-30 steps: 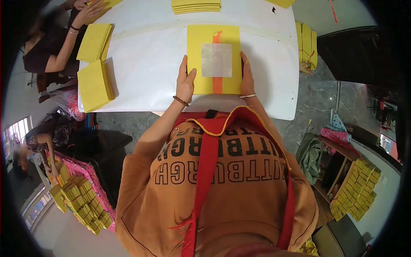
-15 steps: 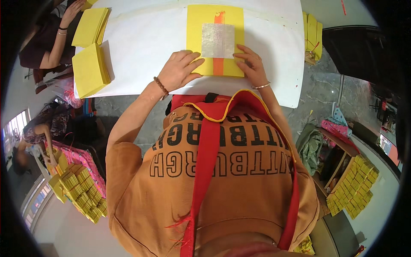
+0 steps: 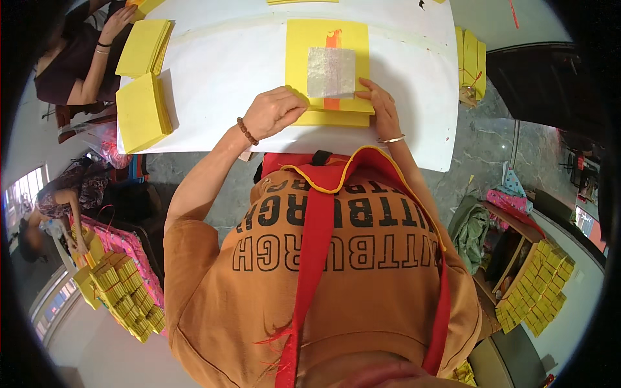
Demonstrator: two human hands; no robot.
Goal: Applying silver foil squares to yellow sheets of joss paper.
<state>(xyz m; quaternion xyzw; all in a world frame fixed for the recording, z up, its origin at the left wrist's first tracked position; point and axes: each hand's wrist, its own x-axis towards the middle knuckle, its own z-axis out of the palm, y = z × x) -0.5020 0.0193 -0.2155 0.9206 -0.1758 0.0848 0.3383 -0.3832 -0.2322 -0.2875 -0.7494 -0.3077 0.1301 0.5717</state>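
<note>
A stack of yellow paper sheets lies in front of me. Its top yellow sheet (image 3: 296, 45) bears a silver foil square (image 3: 331, 72) over an orange-red stripe (image 3: 332, 103). My left hand (image 3: 278, 111) is closed in a pinch at the near left corner of that sheet. Below its near edge, a strip of the yellow paper underneath (image 3: 336, 119) shows. My right hand (image 3: 383, 111) lies along the right edge, fingers stretched out and fingertips touching the paper. Its thumb is hard to make out.
Two yellow paper stacks, a farther one (image 3: 142, 46) and a nearer one (image 3: 141, 113), lie at the left of the white table (image 3: 226, 52). Beside them is a co-worker's hand (image 3: 118, 24). Yellow bundles (image 3: 533, 288) are piled at the right, others (image 3: 126, 294) at the lower left.
My left hand has closed from spread fingers into a pinch at the corner. The top sheet's near edge has come away from the paper below. My right hand stays at the right edge.
</note>
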